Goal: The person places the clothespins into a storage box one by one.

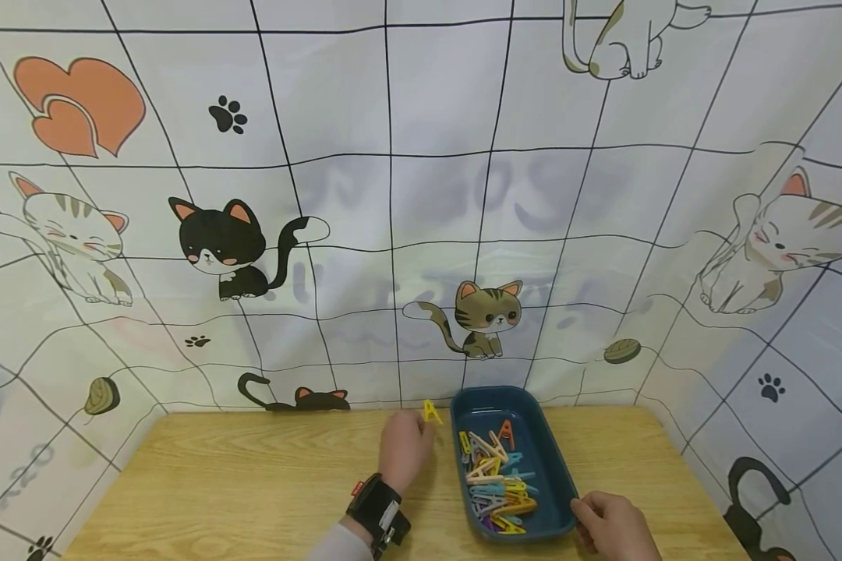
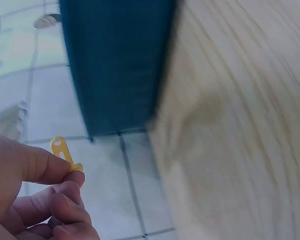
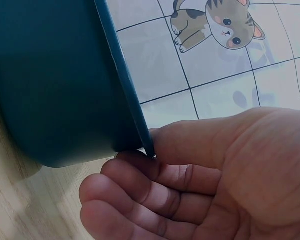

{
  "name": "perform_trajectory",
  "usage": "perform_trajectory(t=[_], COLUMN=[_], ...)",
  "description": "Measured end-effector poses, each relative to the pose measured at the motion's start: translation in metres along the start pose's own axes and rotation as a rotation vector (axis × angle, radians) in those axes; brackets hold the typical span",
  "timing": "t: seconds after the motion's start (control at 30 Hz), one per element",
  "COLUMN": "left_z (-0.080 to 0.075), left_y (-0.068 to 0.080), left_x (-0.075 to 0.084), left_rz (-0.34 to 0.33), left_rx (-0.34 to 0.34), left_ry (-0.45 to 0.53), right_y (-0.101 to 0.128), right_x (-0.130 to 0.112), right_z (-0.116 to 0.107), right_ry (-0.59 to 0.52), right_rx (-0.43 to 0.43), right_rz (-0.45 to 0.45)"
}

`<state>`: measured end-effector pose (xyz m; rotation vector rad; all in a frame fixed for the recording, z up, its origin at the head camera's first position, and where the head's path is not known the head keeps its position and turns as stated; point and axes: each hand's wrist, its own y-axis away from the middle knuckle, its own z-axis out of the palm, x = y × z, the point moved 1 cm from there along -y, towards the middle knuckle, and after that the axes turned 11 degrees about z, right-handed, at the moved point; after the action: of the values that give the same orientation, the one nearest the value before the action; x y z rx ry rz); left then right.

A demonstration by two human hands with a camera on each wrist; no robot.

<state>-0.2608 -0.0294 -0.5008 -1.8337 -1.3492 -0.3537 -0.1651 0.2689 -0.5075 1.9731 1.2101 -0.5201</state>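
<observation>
In the head view my left hand point(image 1: 405, 448) is left of the blue tray point(image 1: 557, 475), pinching a yellow clothespin point(image 1: 431, 412) between thumb and forefinger. The left wrist view shows that clothespin point(image 2: 61, 150) sticking out past the thumb, close to the tray's outer side point(image 2: 117, 65). My right hand point(image 1: 613, 526) grips the tray's near right rim, with the thumb on one face and curled fingers below the rim point(image 3: 135, 107) in the right wrist view. Inside the tray lies a loose heap of coloured clothespins point(image 1: 491, 475), mostly toward its left and near end.
A wooden table point(image 1: 252, 483) spreads out under the tray and both hands. Behind it and at both sides hangs a white sheet point(image 1: 435, 195) with black grid lines and printed cats. A black band with a device point(image 1: 379, 510) is strapped round my left wrist.
</observation>
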Motion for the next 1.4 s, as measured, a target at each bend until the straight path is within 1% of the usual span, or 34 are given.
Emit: perform_trajectory(t=[0.13, 0.33, 0.47, 0.53, 0.7, 0.9, 1.03, 1.2, 1.4], left_z=[-0.001, 0.001, 0.007, 0.010, 0.016, 0.025, 0.030, 0.032, 0.028], left_y=[0.003, 0.010, 0.013, 0.015, 0.019, 0.022, 0.023, 0.024, 0.025], left_x=[0.018, 0.043, 0.055, 0.060, 0.071, 0.077, 0.078, 0.077, 0.075], left_rz=[0.044, 0.094, 0.140, 0.173, 0.228, 0.266, 0.285, 0.284, 0.290], left_rx=[-0.009, -0.059, -0.115, -0.145, -0.214, -0.260, -0.271, -0.265, -0.238], left_ry=[0.014, -0.005, -0.019, -0.039, -0.062, -0.073, -0.073, -0.053, -0.005], right_y=[0.000, 0.000, 0.000, -0.001, 0.000, -0.001, -0.001, -0.001, -0.001], right_x=[0.000, 0.001, 0.001, 0.001, 0.000, 0.000, 0.000, 0.000, 0.001], right_z=[0.000, 0.000, 0.001, 0.000, 0.000, 0.000, 0.000, 0.000, -0.001], right_ry=[0.000, 0.010, 0.013, 0.016, 0.017, 0.020, 0.016, 0.007, 0.000], right_rx=[0.003, 0.008, 0.009, 0.010, 0.008, 0.006, 0.000, -0.005, -0.002], right_rz=[-0.006, -0.017, -0.019, -0.022, -0.024, -0.019, -0.015, -0.006, -0.008])
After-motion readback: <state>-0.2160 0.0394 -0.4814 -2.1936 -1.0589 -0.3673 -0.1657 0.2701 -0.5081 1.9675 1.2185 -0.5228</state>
